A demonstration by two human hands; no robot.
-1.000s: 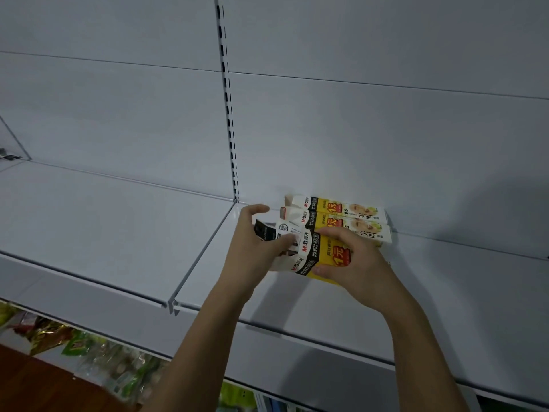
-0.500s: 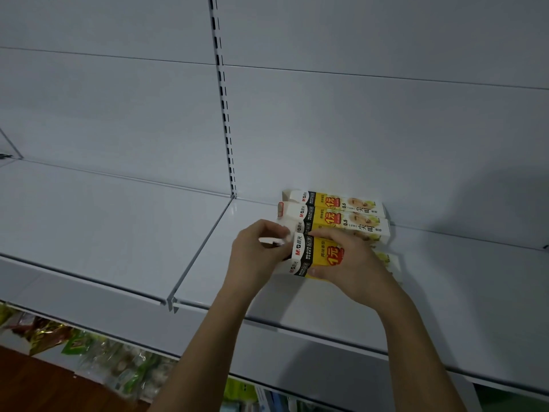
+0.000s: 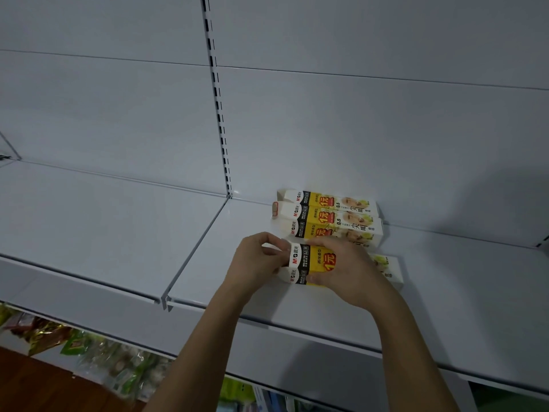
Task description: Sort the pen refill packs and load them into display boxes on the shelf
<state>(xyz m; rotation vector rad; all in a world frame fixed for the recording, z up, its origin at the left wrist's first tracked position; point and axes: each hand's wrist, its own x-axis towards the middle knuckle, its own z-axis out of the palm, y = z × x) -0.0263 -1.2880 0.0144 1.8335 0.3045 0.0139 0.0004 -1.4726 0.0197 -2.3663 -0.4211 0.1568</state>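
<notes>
You face a pale grey shelf (image 3: 118,233) with a slotted upright (image 3: 218,108) on its back panel; blurred packets (image 3: 89,352) show on the level below. Your left hand (image 3: 255,263) reaches in from the lower left, its fingertips pinching the white end flap of the front box (image 3: 300,263). Your right hand (image 3: 347,269) lies curled over that box's yellow middle, hiding most of it. Behind, three more boxes (image 3: 326,217) lie side by side against the back panel. Their small print is unreadable.
</notes>
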